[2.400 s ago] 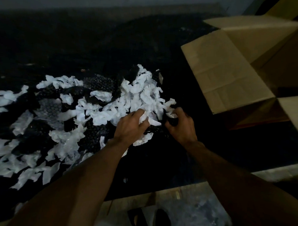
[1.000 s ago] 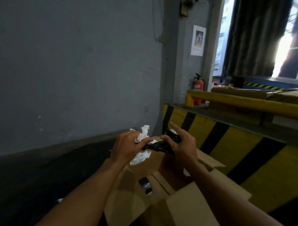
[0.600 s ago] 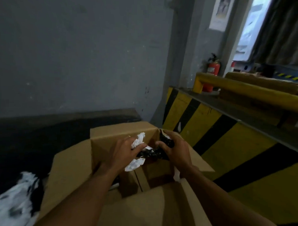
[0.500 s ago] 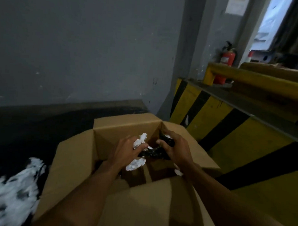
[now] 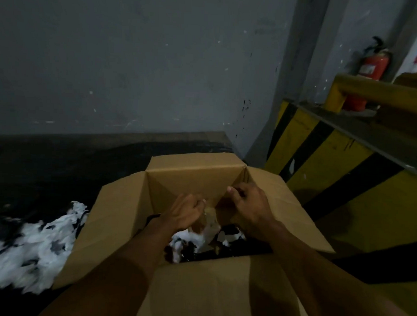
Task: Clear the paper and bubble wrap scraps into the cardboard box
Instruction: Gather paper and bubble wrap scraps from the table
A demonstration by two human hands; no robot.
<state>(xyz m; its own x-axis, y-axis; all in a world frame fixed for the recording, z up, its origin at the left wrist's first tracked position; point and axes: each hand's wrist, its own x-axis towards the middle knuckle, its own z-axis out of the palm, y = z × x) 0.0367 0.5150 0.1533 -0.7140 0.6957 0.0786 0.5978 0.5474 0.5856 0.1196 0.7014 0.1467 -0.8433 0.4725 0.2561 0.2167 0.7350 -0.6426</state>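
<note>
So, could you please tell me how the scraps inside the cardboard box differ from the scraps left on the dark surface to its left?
The scraps in the box sit contained by the cardboard box, under both hands; the scraps on the surface lie loose outside it. The boxed heap shows much black material among the white, while the outside spread looks mostly white. The outside spread also covers more area. Both are crumpled white pieces mixed with dark bits.

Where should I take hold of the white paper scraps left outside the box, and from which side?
Scoop the paper scraps from above with both hands, starting at the edge beside the cardboard box. They lie loose and flat on the dark surface, so a single pinch would probably gather little.
</note>
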